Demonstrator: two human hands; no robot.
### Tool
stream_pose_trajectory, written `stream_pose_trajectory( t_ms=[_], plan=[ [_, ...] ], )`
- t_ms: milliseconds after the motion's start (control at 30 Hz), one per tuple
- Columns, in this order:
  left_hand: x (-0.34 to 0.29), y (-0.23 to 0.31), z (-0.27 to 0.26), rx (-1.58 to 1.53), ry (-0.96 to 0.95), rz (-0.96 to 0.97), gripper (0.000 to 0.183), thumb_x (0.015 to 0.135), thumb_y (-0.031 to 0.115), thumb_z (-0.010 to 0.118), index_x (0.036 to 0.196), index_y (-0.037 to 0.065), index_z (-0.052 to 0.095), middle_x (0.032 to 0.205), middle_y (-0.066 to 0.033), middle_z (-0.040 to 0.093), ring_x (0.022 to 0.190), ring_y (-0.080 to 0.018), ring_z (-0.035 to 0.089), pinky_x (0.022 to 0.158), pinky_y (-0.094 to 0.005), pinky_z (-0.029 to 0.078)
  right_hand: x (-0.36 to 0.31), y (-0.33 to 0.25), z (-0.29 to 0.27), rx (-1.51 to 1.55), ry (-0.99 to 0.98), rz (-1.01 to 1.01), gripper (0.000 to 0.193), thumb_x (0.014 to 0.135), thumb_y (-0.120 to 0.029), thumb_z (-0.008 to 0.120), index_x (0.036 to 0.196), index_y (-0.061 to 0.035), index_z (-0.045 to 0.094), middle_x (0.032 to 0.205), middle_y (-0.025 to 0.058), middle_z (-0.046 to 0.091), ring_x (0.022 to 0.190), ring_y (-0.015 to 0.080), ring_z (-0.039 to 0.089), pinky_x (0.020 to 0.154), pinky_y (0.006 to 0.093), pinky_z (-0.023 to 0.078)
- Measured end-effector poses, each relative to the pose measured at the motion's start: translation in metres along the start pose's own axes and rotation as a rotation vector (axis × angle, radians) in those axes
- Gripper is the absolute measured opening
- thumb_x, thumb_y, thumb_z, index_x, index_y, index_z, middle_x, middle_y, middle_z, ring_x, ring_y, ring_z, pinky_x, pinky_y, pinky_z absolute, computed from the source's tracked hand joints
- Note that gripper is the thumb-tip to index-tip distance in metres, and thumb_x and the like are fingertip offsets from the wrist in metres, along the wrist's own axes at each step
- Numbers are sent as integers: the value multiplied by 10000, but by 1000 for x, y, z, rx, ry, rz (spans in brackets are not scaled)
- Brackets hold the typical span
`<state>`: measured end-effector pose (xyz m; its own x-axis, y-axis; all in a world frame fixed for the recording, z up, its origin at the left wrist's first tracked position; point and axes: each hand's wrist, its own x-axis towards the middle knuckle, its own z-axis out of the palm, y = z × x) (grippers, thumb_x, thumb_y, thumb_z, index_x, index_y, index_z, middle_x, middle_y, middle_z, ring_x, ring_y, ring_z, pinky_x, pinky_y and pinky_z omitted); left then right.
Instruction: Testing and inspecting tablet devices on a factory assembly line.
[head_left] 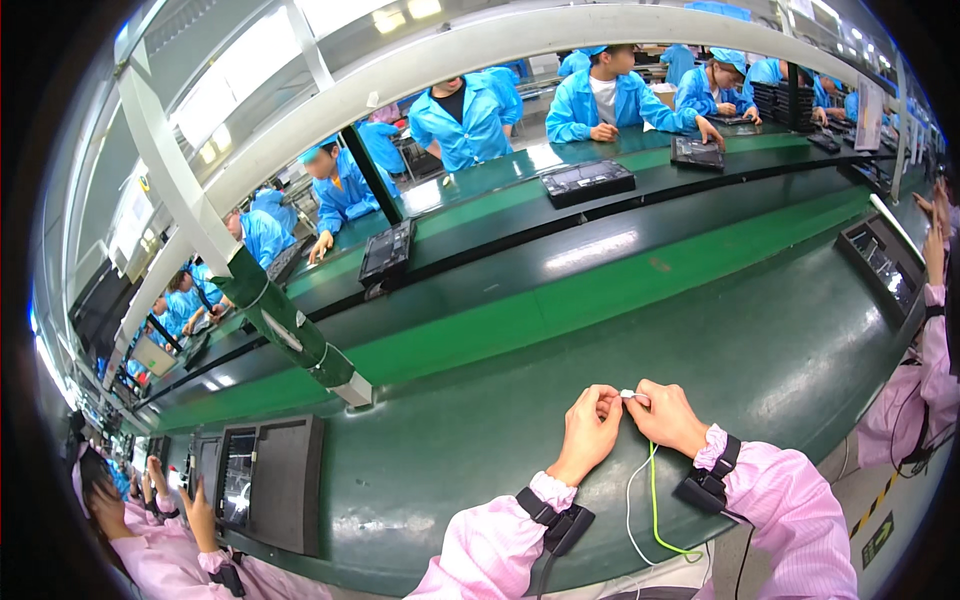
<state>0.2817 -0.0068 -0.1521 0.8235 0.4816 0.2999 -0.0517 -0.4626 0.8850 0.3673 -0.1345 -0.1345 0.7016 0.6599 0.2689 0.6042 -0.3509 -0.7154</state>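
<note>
In front of me, over the bench, a small white cable connector (628, 393) sits between my two hands. My left hand (588, 432) pinches at its left end, thumb and fingers pressed together. From the other side, my right hand (674, 416) is closed on its right end. A thin white cable (630, 510) and a bright green cable (654, 490) hang below my hands toward the bench's near edge, where the green one bends right. How the cables join the connector is hidden by my fingers.
Around my hands lies the green bench top (480, 450). A black foam tray (285, 485) stands at left, another tray (880, 262) at far right. A post (290, 330) rises left of centre. Beyond, a conveyor carries black devices (588, 182) past co-workers in blue. Pink-sleeved people work at both sides.
</note>
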Motion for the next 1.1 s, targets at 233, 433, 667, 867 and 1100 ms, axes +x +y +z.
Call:
stream_pose_trajectory(
  t_ms=[233, 433, 667, 867, 1100],
  plan=[
    [0, 0, 0, 6, -5, -7, 136, 887, 102, 634, 969, -4, 606, 871, -113, 664, 733, -168, 653, 679, -303, 532, 0, 1, 1, -4, 2, -1, 189, 831, -152, 599, 724, -7, 541, 563, 184, 559, 538, 397, 571, 504, 452, 422],
    [0, 0, 0, -3, -1, -4, 138, 886, 98, 634, 973, -6, 606, 870, -113, 664, 733, -162, 652, 681, -302, 532, 1, 2, 2, 3, 3, -1, 190, 828, -152, 602, 721, -11, 533, 557, 183, 551, 525, 395, 561, 499, 453, 416],
    [0, 0, -1, -6, -5, -5, 141, 885, 98, 634, 969, -12, 606, 866, -107, 665, 734, -162, 653, 682, -300, 532, 1, 3, 2, -3, -1, 17, 187, 827, -151, 603, 724, -11, 535, 547, 179, 546, 523, 393, 561, 499, 453, 418],
    [0, 0, -1, 0, -8, -10, 140, 886, 100, 634, 970, -9, 606, 867, -105, 666, 742, -161, 655, 681, -295, 533, 1, 2, 2, -13, -6, 8, 181, 830, -153, 596, 735, -11, 538, 554, 184, 551, 538, 404, 566, 505, 461, 422],
    [0, -1, 0, -5, -3, -12, 143, 886, 101, 638, 970, -9, 603, 869, -102, 665, 745, -160, 654, 682, -294, 533, 0, 1, 1, -8, -1, -6, 181, 833, -157, 593, 736, -12, 542, 564, 189, 558, 556, 410, 575, 517, 465, 431]
  ],
)
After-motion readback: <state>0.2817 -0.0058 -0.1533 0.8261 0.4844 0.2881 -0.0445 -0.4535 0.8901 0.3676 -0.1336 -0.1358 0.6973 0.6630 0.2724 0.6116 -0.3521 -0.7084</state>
